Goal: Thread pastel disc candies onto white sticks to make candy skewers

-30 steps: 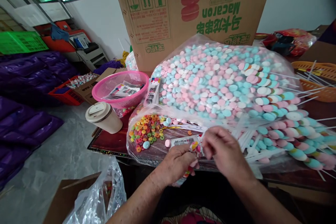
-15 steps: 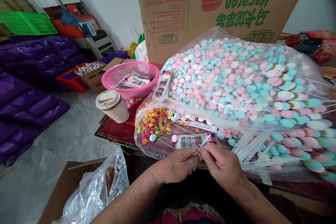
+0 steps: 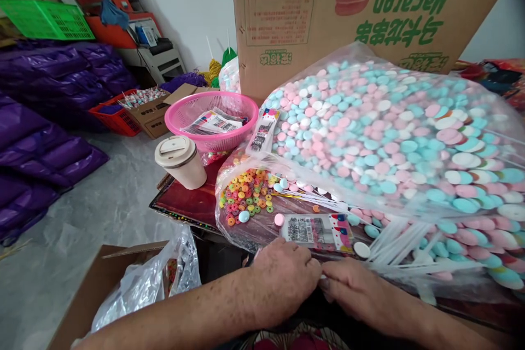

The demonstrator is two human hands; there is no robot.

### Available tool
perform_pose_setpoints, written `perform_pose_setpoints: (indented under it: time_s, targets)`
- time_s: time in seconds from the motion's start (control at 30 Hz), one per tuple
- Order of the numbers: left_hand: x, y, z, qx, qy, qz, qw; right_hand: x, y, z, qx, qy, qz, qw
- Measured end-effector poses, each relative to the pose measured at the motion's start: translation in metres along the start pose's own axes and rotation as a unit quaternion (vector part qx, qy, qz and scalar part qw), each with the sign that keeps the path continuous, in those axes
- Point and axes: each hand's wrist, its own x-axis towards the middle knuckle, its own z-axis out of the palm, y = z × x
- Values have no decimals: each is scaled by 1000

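Both my hands meet at the table edge, left hand (image 3: 283, 279) and right hand (image 3: 361, 292) fingertips pressed together, perhaps pinching something hidden. One printed sleeve (image 3: 318, 228) lies just beyond; loose candy discs (image 3: 389, 136) remain.

A white wall (image 3: 192, 5) and grey floor (image 3: 94, 219) are shown; purple sacks (image 3: 49, 120) are stacked left, beneath a green crate (image 3: 45, 19).

A lidded beige paper cup (image 3: 181, 161) stands at the counter's left edge, just beside a pink plastic mesh basket (image 3: 212, 120) holding printed packets. Behind rises a brown cardboard carton (image 3: 328, 5) with green lettering. Purple plastic sacks (image 3: 45, 136) lie on the floor beyond the counter's left edge.
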Motion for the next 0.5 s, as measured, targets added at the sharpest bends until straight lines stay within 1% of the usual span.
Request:
perform_pose_setpoints:
  time_s: [0.03, 0.07, 0.1, 0.13, 0.17, 0.2, 0.23, 0.27, 0.3, 0.33, 0.37, 0.4, 0.43, 0.47, 0.5]
  targets:
    - [-4, 0, 0, 29, 27, 15, 999, 2, -3, -3, 130, -48, 63, 988]
    - [-8, -1, 0, 30, 58, 18, 998, 6, -5, -7, 226, -85, 96, 966]
    - [-12, -3, 1, 5, 93, 3, 996, 12, -7, -14, 275, -100, 99, 951]
    - [-15, -6, 2, -47, 135, -33, 989, 21, -8, -21, 260, -72, 89, 959]
    - [-17, -8, 4, -121, 186, -90, 971, 32, -6, -29, 196, -13, 72, 978]
    - [-18, -11, 5, -211, 242, -160, 933, 46, -3, -36, 100, 72, 58, 991]
    - [-18, -13, 7, -307, 291, -234, 875, 61, 1, -42, -21, 177, 61, 982]
    - [-18, -15, 9, -400, 325, -301, 802, 76, 5, -45, -89, 237, 67, 965]
    - [-17, -16, 11, -481, 341, -354, 726, 89, 10, -45, -132, 265, 70, 953]
    - [-16, -17, 12, -544, 347, -393, 656, 102, 15, -43, -160, 278, 72, 944]
    - [-15, -17, 13, -590, 344, -418, 599, 111, 19, -41, -171, 277, 70, 943]
    - [-15, -18, 14, -621, 341, -433, 557, 117, 22, -38, -184, 276, 65, 941]
    - [-14, -19, 15, -642, 342, -439, 527, 120, 24, -36, -193, 275, 59, 940]
    - [-15, -20, 15, -656, 347, -436, 509, 120, 27, -35, -199, 276, 52, 939]
    - [-14, -21, 16, -665, 353, -430, 498, 118, 29, -36, -201, 276, 43, 939]
